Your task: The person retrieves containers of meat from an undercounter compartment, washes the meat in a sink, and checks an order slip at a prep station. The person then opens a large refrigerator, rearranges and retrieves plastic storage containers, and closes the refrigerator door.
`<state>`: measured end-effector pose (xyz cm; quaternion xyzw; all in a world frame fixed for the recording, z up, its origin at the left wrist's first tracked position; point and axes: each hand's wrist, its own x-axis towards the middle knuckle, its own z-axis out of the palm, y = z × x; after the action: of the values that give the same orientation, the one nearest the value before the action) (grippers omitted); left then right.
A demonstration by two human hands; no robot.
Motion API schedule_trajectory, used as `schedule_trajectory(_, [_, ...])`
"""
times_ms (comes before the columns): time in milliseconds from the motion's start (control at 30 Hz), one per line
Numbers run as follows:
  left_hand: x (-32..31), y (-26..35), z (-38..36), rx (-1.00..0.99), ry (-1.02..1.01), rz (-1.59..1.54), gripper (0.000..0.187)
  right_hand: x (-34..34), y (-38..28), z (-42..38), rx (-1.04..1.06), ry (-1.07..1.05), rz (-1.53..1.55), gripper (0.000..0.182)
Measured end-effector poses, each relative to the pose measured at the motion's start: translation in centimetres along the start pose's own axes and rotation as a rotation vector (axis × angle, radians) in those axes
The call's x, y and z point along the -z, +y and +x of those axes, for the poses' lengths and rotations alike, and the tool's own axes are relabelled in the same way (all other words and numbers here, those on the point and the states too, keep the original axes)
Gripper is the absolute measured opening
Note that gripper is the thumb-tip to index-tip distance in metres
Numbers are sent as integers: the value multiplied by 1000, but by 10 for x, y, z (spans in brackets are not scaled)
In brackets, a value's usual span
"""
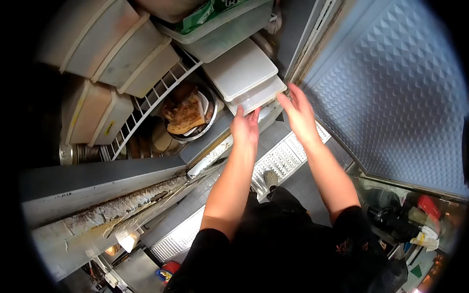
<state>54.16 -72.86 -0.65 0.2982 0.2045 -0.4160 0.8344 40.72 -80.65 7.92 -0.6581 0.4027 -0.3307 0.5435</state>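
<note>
Two white lidded containers lie stacked inside a refrigerator, an upper one [244, 68] and a lower one [264, 95] that juts out at the front. My left hand [245, 128] is at the lower container's front left corner, its thumb on top and its fingers partly hidden at the edge. At the right corner is my right hand [299, 115], fingers spread beside the container; whether they touch it is unclear. Left of the stack, a metal bowl [213, 115] holds browned pieces of food [183, 110]. A translucent tub [220, 39] with a green package is above the stack.
Several stacked tubs [105, 49] fill the upper left on a white wire shelf [146, 105]. The textured refrigerator door [391, 88] stands open at the right. A worn sill [210, 158] runs below the shelves. Perforated metal strips [288, 151] lie on the floor near a shoe [270, 178].
</note>
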Motion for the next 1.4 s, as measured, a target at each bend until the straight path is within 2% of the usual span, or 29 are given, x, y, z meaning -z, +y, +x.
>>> schedule_trajectory(67, [1,-1,20,-12,23,-22,39,19,21,-34,-67,40,118,63])
schedule_trajectory(200, [-5,-2,47,-64,7,-53,44,80,78,-63,-298,120,299,53])
schedule_trajectory(333, [-25,2,52,-103,44,-43,40,93,59,-60,-369,107,518,43])
schedule_trajectory(500, [-25,4,80,-176,61,-45,38,49,23,-36,-385,-16,639,33])
schedule_trajectory(567, [-21,7,79,-113,63,-69,41,18,11,-17,-378,-96,716,29])
schedule_trajectory(633, [-16,16,31,-17,55,152,41,-17,9,19,-393,-151,769,28])
schedule_trajectory(700, [33,11,-3,-21,-247,231,39,-48,14,55,-435,-247,812,30])
schedule_trajectory(767, [72,15,-89,12,-237,267,37,-85,18,92,-590,-124,850,28])
schedule_trajectory(800, [106,23,-123,-30,-198,333,35,-102,57,142,-719,-187,864,32])
schedule_trajectory(833, [133,34,-151,-65,-158,398,33,-111,43,148,-699,-233,845,34])
schedule_trajectory(867, [171,55,-173,-114,-55,366,31,-127,64,175,-608,-287,883,61])
schedule_trajectory(900, [220,81,-196,-149,36,336,29,-137,101,225,-662,-309,807,56])
schedule_trajectory(967, [317,146,-233,-387,314,372,29,-153,123,263,-565,-328,892,47])
schedule_trajectory(1000, [376,181,-244,-562,511,387,18,-154,123,280,-579,-294,872,44])
schedule_trajectory(1033, [429,219,-258,-749,570,297,15,-152,128,299,-592,-256,859,41])
schedule_trajectory(1100, [481,299,-315,-933,714,104,14,-142,136,328,-599,-216,832,36])
schedule_trajectory(1133, [505,334,-338,-959,866,68,17,-133,140,337,-599,-197,828,33])
schedule_trajectory(1167, [544,368,-351,-953,936,-62,22,-127,155,345,-396,-323,837,29])
schedule_trajectory(1200, [571,401,-360,-945,1074,-134,26,-116,157,338,-411,-333,789,28])
schedule_trajectory(1233, [595,429,-367,-952,1110,-135,31,-115,145,333,-423,-336,741,28])
schedule_trajectory(1300, [612,478,-371,-988,1244,-179,36,-116,84,241,-556,-91,654,28])
schedule_trajectory(1367, [633,528,-370,-973,1228,-227,38,-100,87,201,-349,-185,507,28])
schedule_trajectory(1400, [644,549,-365,-959,1218,-252,39,-95,80,185,-425,-94,477,30])
